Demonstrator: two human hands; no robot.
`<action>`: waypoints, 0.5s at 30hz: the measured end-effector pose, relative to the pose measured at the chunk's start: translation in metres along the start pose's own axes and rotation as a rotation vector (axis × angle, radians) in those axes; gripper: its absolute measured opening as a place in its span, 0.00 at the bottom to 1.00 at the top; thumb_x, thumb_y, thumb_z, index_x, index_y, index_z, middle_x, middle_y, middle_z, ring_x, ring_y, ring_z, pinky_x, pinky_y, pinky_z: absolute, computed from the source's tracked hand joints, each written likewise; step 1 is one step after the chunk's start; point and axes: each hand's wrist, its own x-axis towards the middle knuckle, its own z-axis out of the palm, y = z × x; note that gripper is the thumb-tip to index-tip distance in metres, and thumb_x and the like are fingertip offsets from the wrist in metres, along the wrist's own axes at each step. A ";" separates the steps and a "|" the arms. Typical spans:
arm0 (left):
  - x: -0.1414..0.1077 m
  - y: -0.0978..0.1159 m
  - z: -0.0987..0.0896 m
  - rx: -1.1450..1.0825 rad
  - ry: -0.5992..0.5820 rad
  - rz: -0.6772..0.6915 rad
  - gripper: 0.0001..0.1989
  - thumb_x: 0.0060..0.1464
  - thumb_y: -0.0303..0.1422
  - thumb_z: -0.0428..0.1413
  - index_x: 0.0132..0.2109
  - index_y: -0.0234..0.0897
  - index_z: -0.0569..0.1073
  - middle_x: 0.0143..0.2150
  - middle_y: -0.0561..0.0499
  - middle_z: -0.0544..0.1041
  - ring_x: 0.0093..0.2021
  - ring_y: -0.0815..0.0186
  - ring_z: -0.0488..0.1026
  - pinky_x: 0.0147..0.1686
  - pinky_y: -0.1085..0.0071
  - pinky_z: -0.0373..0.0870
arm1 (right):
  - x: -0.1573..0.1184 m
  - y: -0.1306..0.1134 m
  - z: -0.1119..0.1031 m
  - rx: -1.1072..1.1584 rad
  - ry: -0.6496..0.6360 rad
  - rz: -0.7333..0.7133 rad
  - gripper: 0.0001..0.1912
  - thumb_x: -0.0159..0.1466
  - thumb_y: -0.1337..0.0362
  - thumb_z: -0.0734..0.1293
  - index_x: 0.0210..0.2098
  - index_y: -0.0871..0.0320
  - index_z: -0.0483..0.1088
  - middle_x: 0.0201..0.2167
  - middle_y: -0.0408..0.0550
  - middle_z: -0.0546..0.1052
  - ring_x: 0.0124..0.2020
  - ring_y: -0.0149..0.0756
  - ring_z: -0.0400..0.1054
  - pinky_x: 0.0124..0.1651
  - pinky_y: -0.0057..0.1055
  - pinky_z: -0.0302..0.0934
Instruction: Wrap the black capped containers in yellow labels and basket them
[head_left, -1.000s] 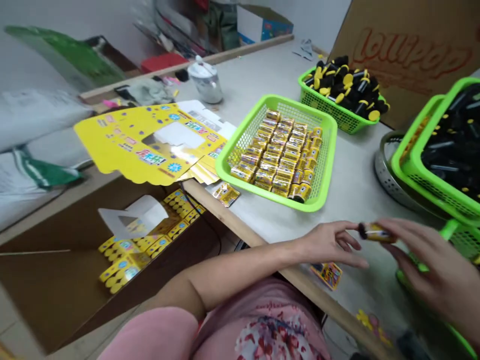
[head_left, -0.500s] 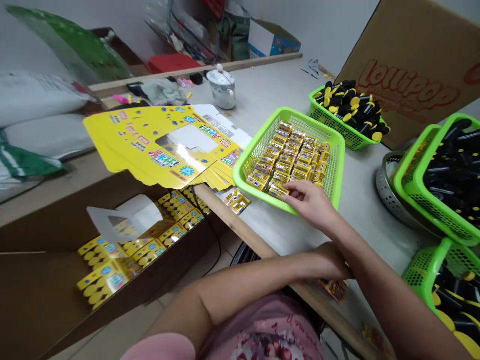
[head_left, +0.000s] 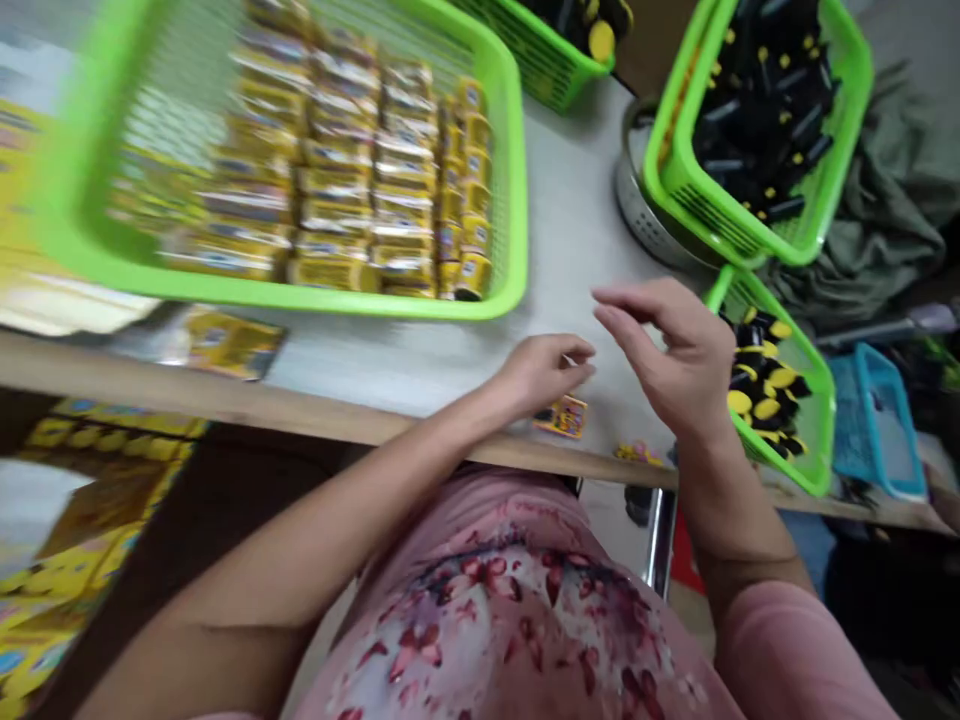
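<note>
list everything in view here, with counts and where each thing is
green plastic baskets: 4, bright green; large one at left, one cut off at top, one upper right, small one right of the hands
gold-wrapped packs: many, gold and yellow, in the large basket
black tubes with yellow caps: many, in the other three baskets
loose gold packet: 1, on the table by its edge
small printed card: 1, yellow, on the table below the left hand
perforated steel basin: 1, silver, under the upper right basket
blue basket: 1, on the far right
crumpled cloth: 1, grey-green, upper right
left hand: 1, above the card
right hand: 1, near the small basket
</note>
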 end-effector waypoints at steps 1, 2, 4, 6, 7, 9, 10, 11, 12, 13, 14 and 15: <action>0.002 -0.005 -0.002 0.038 0.006 0.007 0.05 0.51 0.26 0.63 0.38 0.32 0.80 0.37 0.53 0.78 0.39 0.65 0.69 0.47 0.69 0.67 | -0.025 0.009 -0.018 -0.069 0.076 0.081 0.10 0.67 0.56 0.67 0.35 0.53 0.77 0.32 0.45 0.78 0.33 0.35 0.71 0.40 0.36 0.69; 0.003 -0.007 -0.004 0.122 0.015 0.043 0.06 0.51 0.27 0.63 0.38 0.34 0.80 0.37 0.54 0.78 0.38 0.66 0.69 0.46 0.70 0.66 | -0.053 0.018 -0.032 -0.132 0.116 0.166 0.11 0.66 0.55 0.68 0.31 0.54 0.75 0.28 0.44 0.77 0.29 0.34 0.69 0.37 0.35 0.68; 0.003 -0.008 -0.001 0.404 -0.011 0.180 0.08 0.54 0.28 0.60 0.41 0.37 0.80 0.39 0.54 0.79 0.38 0.65 0.70 0.45 0.71 0.65 | -0.108 0.039 -0.051 -0.242 0.143 0.334 0.15 0.64 0.53 0.69 0.26 0.55 0.72 0.23 0.42 0.74 0.24 0.33 0.66 0.32 0.33 0.66; 0.001 -0.006 0.016 0.637 -0.107 0.283 0.09 0.56 0.28 0.57 0.42 0.37 0.80 0.39 0.51 0.79 0.38 0.63 0.72 0.45 0.69 0.66 | -0.158 0.061 -0.059 -0.358 0.120 0.410 0.13 0.66 0.54 0.67 0.30 0.56 0.74 0.27 0.46 0.76 0.29 0.36 0.70 0.37 0.36 0.68; 0.001 -0.005 0.031 0.701 -0.186 0.301 0.09 0.56 0.28 0.56 0.41 0.37 0.80 0.37 0.49 0.79 0.38 0.61 0.73 0.45 0.67 0.66 | -0.178 0.072 -0.060 -0.433 0.120 0.427 0.12 0.66 0.55 0.66 0.35 0.57 0.75 0.33 0.50 0.78 0.34 0.40 0.72 0.42 0.40 0.69; 0.003 -0.007 0.070 0.772 -0.383 0.317 0.05 0.54 0.27 0.57 0.37 0.36 0.78 0.33 0.46 0.78 0.37 0.57 0.75 0.44 0.63 0.68 | -0.208 0.089 -0.061 -0.568 0.134 0.464 0.14 0.67 0.56 0.65 0.45 0.59 0.75 0.43 0.58 0.78 0.44 0.47 0.72 0.50 0.49 0.67; 0.006 -0.011 0.093 0.810 -0.496 0.336 0.03 0.54 0.28 0.58 0.37 0.35 0.77 0.33 0.45 0.77 0.37 0.55 0.75 0.43 0.62 0.69 | -0.218 0.096 -0.061 -0.604 0.135 0.486 0.16 0.67 0.57 0.63 0.47 0.60 0.75 0.45 0.61 0.77 0.46 0.49 0.71 0.51 0.52 0.66; 0.010 -0.015 0.114 0.852 -0.588 0.361 0.03 0.55 0.28 0.58 0.37 0.34 0.76 0.33 0.43 0.77 0.37 0.53 0.76 0.42 0.61 0.69 | -0.225 0.102 -0.062 -0.606 0.133 0.509 0.16 0.68 0.58 0.62 0.47 0.60 0.75 0.44 0.61 0.77 0.46 0.50 0.71 0.50 0.53 0.66; 0.015 -0.021 0.134 0.909 -0.639 0.383 0.04 0.55 0.26 0.57 0.38 0.32 0.76 0.34 0.41 0.77 0.37 0.52 0.76 0.40 0.61 0.70 | -0.229 0.106 -0.062 -0.569 0.127 0.525 0.15 0.68 0.60 0.61 0.44 0.60 0.76 0.42 0.60 0.77 0.44 0.48 0.72 0.49 0.51 0.67; 0.021 -0.028 0.150 0.977 -0.659 0.398 0.05 0.56 0.25 0.56 0.40 0.30 0.76 0.36 0.38 0.78 0.37 0.52 0.77 0.39 0.61 0.70 | -0.230 0.109 -0.061 -0.509 0.130 0.530 0.14 0.68 0.61 0.61 0.41 0.59 0.77 0.39 0.58 0.78 0.42 0.46 0.72 0.48 0.48 0.68; 0.027 -0.034 0.162 1.048 -0.665 0.402 0.05 0.57 0.23 0.55 0.40 0.28 0.76 0.37 0.36 0.78 0.38 0.51 0.77 0.37 0.61 0.70 | -0.230 0.111 -0.060 -0.443 0.147 0.526 0.14 0.68 0.63 0.61 0.39 0.58 0.78 0.38 0.55 0.78 0.41 0.44 0.72 0.46 0.45 0.69; 0.033 -0.040 0.169 1.106 -0.670 0.401 0.06 0.56 0.21 0.55 0.38 0.28 0.76 0.37 0.35 0.78 0.38 0.52 0.77 0.36 0.62 0.69 | -0.228 0.112 -0.057 -0.384 0.176 0.515 0.13 0.67 0.63 0.61 0.36 0.57 0.78 0.36 0.53 0.78 0.39 0.42 0.73 0.45 0.43 0.69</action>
